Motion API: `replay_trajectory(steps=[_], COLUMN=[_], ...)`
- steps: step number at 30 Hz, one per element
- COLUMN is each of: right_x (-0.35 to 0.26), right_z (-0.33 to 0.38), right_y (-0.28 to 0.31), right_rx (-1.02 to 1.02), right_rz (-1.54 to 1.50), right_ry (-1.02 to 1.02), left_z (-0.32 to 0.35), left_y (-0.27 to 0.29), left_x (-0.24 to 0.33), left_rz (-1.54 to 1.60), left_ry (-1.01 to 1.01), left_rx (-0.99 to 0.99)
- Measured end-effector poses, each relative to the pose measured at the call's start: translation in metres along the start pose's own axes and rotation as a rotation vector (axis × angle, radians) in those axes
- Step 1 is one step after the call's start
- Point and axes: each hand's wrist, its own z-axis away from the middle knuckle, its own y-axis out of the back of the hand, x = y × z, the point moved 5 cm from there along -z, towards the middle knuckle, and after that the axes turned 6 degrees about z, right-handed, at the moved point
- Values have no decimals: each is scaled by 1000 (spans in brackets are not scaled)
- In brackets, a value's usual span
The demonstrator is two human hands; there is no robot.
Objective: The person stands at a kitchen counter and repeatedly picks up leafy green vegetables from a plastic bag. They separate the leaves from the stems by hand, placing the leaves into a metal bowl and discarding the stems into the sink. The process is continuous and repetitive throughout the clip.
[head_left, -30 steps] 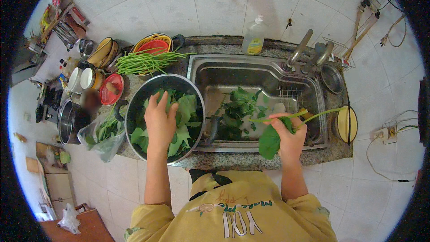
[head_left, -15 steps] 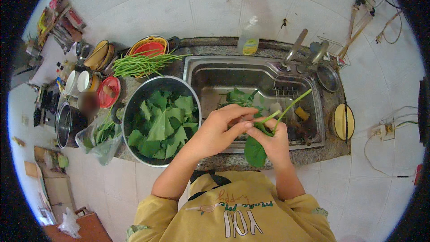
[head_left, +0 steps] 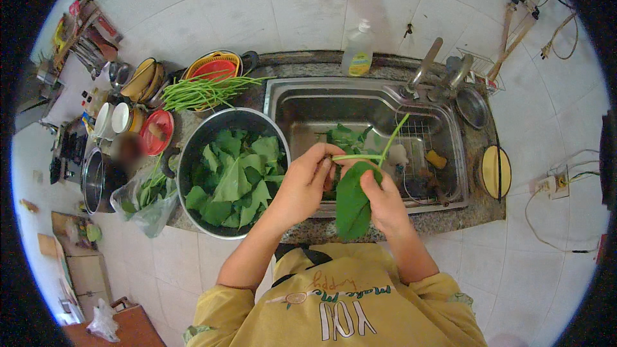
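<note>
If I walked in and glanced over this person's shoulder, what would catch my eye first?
Probably the big green leaf on its long stalk, held by the left hand and right hand over the front edge of the steel sink. Just left of it, a metal bowl brims with picked leaves.

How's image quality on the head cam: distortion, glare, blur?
Head view: strong fisheye, sink and counter edges bow, black vignette at the corners. Lighting even, soft glare on the steel bowl rim. Left hand, right hand and leaf are sharp; a smeared patch sits beside the pot.
</note>
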Motion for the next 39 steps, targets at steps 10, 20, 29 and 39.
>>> replay_trajectory(steps=[10, 20, 29, 39], right_x=[-1, -26, -32, -28], right_z=[-7, 7, 12, 11], right_y=[2, 6, 13, 21], right_rx=[136, 87, 194, 353], right_rz=[133, 344, 125, 390], right_ry=[54, 171, 97, 248], left_z=[18, 11, 14, 16], left_y=[-9, 21, 18, 4], left_x=[-15, -31, -18, -30], left_rz=[457, 514, 551, 670], left_ry=[89, 14, -34, 52], left_rx=[40, 339, 254, 165])
